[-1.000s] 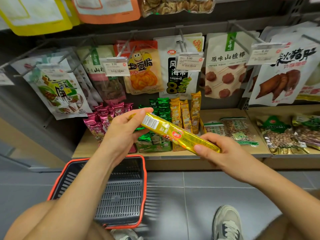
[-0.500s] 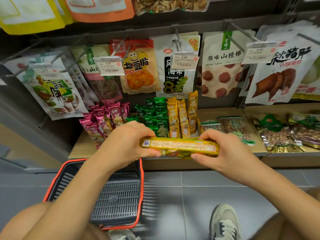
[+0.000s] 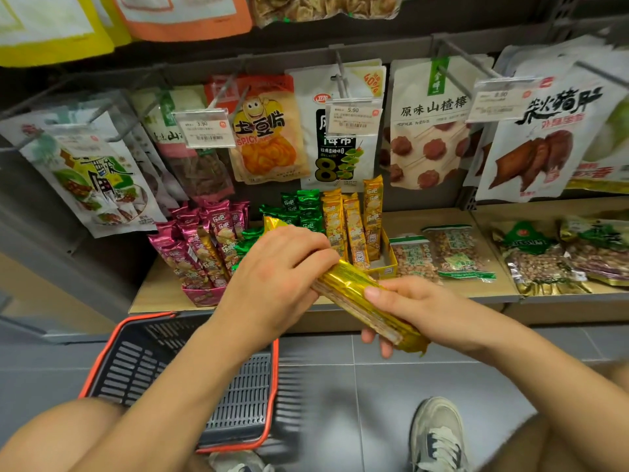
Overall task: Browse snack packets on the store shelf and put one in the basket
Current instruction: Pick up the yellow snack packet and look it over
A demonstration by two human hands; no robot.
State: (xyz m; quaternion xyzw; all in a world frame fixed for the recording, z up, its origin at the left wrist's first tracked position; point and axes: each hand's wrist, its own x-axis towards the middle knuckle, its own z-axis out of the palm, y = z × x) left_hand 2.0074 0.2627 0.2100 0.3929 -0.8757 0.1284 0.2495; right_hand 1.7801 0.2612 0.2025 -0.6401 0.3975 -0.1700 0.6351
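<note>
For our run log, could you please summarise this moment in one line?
left hand: holds gold packet | right hand: holds same | basket: packet not inside

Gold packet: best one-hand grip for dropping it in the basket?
Mid-length of the gold packet, pinched across its narrow width from above. It is long, slim and tilted, with the left hand on its far part and the right hand on its near end; a middle grip should balance it.
</note>
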